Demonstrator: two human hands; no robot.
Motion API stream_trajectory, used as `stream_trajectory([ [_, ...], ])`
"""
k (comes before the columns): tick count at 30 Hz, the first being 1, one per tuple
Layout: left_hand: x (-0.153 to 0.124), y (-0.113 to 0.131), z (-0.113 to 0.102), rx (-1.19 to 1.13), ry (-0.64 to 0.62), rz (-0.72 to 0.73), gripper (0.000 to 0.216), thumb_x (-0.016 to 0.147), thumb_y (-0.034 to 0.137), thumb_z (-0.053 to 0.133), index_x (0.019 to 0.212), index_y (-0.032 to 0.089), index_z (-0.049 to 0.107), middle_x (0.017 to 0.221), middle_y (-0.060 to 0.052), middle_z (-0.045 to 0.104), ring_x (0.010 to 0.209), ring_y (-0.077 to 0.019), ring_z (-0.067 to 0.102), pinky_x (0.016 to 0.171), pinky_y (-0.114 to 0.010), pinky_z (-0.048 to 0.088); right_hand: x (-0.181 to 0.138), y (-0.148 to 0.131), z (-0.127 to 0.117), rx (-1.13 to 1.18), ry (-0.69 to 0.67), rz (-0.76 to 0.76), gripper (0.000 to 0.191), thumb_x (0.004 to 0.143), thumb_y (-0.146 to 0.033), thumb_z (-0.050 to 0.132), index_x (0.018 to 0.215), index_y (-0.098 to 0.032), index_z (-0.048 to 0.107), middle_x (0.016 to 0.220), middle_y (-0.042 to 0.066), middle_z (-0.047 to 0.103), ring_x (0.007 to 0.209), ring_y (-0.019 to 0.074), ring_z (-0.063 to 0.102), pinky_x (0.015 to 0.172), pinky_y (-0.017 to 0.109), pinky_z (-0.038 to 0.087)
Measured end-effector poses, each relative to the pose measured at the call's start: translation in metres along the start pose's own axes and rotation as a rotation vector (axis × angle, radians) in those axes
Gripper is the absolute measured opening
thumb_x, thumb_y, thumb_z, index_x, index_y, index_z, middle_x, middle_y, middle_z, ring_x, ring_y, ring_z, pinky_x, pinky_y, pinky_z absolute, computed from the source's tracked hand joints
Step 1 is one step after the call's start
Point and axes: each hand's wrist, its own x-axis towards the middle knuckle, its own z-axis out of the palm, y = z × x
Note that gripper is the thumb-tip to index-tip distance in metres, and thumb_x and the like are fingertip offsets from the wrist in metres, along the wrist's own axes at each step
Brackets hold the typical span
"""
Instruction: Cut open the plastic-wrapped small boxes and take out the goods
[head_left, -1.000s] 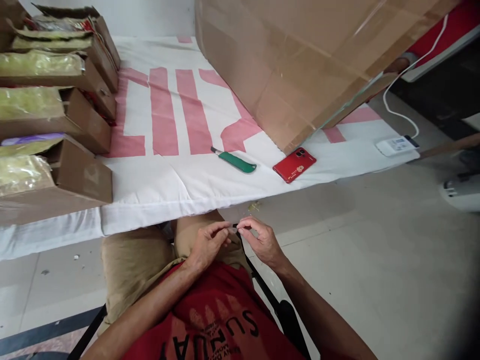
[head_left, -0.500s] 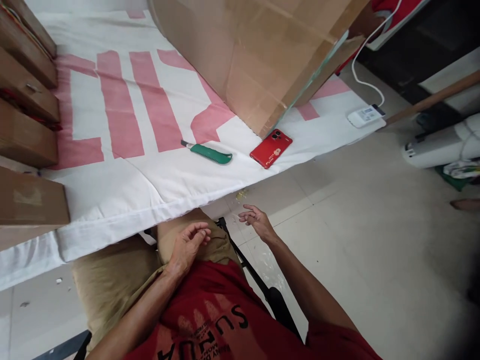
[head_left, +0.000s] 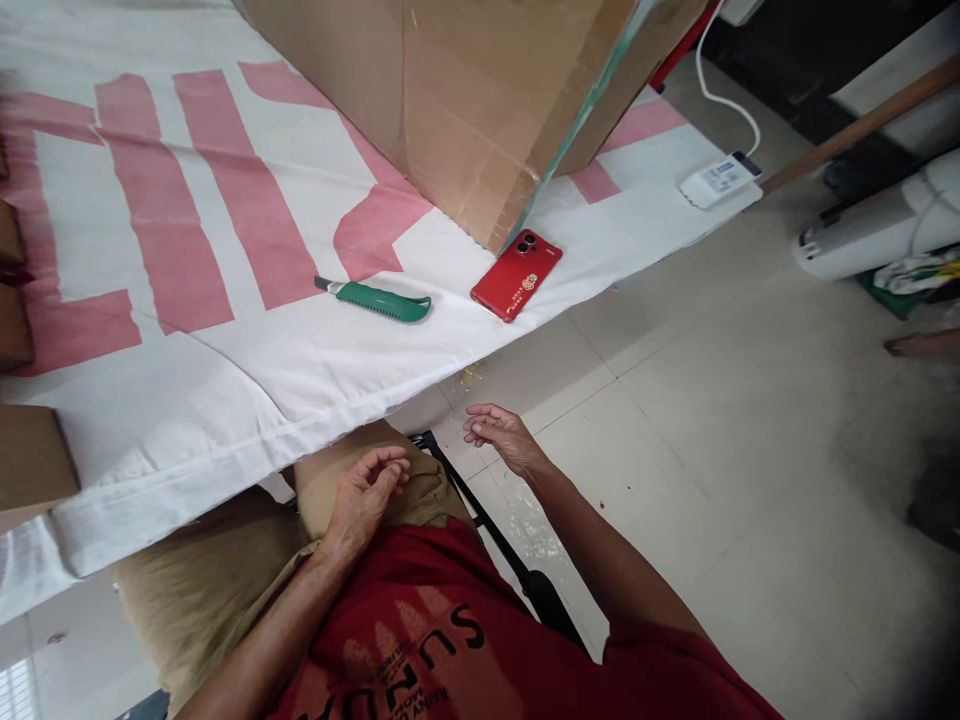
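Observation:
My left hand [head_left: 366, 497] hovers over my lap by the khaki trousers [head_left: 330, 470], fingers loosely bent and apart, nothing in it. To the right, my right hand [head_left: 501, 438] hangs in the air beyond the table's edge, also without anything, its fingers partly curled and apart. On the white-and-pink cloth [head_left: 255, 365] ahead of both hands lies a green utility knife [head_left: 384, 301], its blade end pointing left. A red phone [head_left: 517, 276] rests to the right of the knife, back side up, against the foot of a large cardboard box [head_left: 465, 110].
Smaller cardboard boxes [head_left: 34, 455] stand along the table's left side. A white plug-in device [head_left: 720, 180] with a white cable [head_left: 731, 100] sits at the right corner. A black chair armrest [head_left: 551, 605] is beside me. On the floor at right lies a white cylinder [head_left: 870, 230].
The view has turned toward the right, so the knife, phone and boxes appear farther left. My right hand's fingers have curled in a little; the left hand looks nearly the same.

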Motion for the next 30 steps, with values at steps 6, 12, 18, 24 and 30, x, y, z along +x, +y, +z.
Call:
stream_trajectory([
  [6, 0.0, -0.003, 0.001, 0.049, -0.043, 0.028, 0.051, 0.059, 0.054, 0.086, 0.093, 0.017, 0.077, 0.084, -0.007, 0.079, 0.071, -0.0178, 0.071, 0.063, -0.028, 0.058, -0.022, -0.031, 0.011, 0.054, -0.093, -0.032, 0.042, 0.071, -0.043, 0.092, 0.102, -0.021, 0.075, 0.088, 0.005, 0.08, 0.066, 0.0175, 0.073, 0.063, 0.03, 0.052],
  [12, 0.001, -0.009, -0.008, 0.07, -0.059, 0.052, 0.054, 0.063, 0.058, 0.085, 0.097, 0.016, 0.076, 0.089, -0.008, 0.079, 0.075, -0.0192, 0.072, 0.067, -0.03, 0.059, -0.026, -0.057, -0.001, -0.015, -0.056, -0.163, 0.04, 0.077, -0.048, 0.087, 0.105, -0.021, 0.075, 0.095, 0.008, 0.081, 0.068, 0.019, 0.075, 0.065, 0.032, 0.053],
  [18, -0.01, -0.009, -0.009, 0.137, -0.021, 0.221, 0.045, 0.073, 0.058, 0.081, 0.095, 0.019, 0.078, 0.088, -0.009, 0.079, 0.077, -0.0222, 0.074, 0.07, -0.032, 0.061, 0.005, -0.029, -0.044, -0.163, 0.263, -0.093, 0.031, 0.081, -0.041, 0.086, 0.099, -0.019, 0.072, 0.092, 0.008, 0.079, 0.072, 0.0199, 0.074, 0.064, 0.03, 0.054],
  [24, -0.034, 0.031, -0.037, 0.617, 0.146, 1.021, 0.03, 0.088, 0.013, 0.07, 0.112, 0.028, 0.079, 0.107, -0.006, 0.08, 0.102, -0.0253, 0.076, 0.093, -0.039, 0.061, 0.067, 0.017, -0.08, -0.219, 0.37, 0.145, 0.032, 0.102, -0.039, 0.069, 0.125, -0.016, 0.067, 0.119, 0.009, 0.072, 0.097, 0.0204, 0.072, 0.084, 0.039, 0.063],
  [30, -0.001, 0.061, -0.07, 0.943, 0.506, 1.248, 0.041, 0.084, 0.007, 0.075, 0.122, 0.022, 0.076, 0.12, -0.013, 0.077, 0.128, -0.0341, 0.068, 0.115, -0.058, 0.049, 0.134, 0.038, -0.081, -0.213, 0.369, 0.146, 0.04, 0.102, -0.039, 0.069, 0.136, -0.018, 0.063, 0.136, 0.011, 0.066, 0.115, 0.0257, 0.069, 0.096, 0.048, 0.061],
])
